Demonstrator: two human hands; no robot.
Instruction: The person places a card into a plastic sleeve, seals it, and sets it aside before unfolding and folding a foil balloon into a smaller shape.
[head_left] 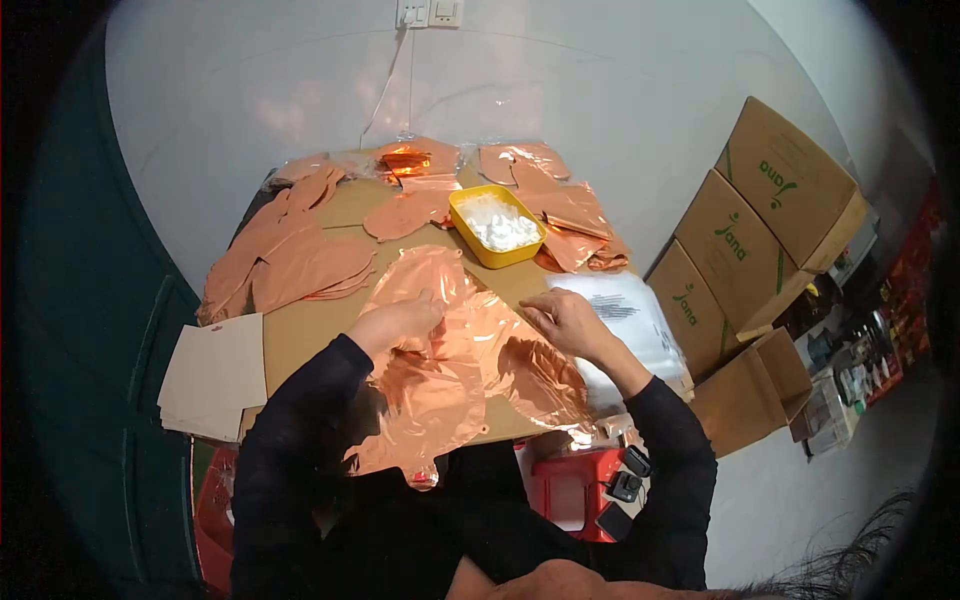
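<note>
Under the fingertips of both hands lies one rose-gold foil balloon point(450, 345), flat and uninflated. The left hand point(400, 320) rests knuckles-up on its far left part, fingers close together and curled down onto the foil; I cannot tell whether they pinch a fold or only press. The right hand point(565, 320) lies flat on the balloon's right edge, fingers straight, slightly apart and pointing left toward the other hand, clamped on nothing.

The balloon sits between the hands and nearer the body than both, with most of it toward the person's chest. Its long axis runs from the far side of the table point(300, 335) back toward the person, and its near end hangs over the table's front edge above the lap. The left hand is on the body of the foil, while the right touches only its margin.

Just beyond the hands stands a yellow tray point(462, 215) of small white pieces. Piles point(290, 260) of similar foil shapes lie to the left and along the back. Clear bags point(630, 310) lie just beside the right hand, and pale card sheets point(215, 375) overhang the left corner.

Brown boxes point(760, 210) are stacked at the right, a red stool point(570, 485) stands below the table, and a socket point(430, 12) sits on the white wall point(600, 90) behind.
</note>
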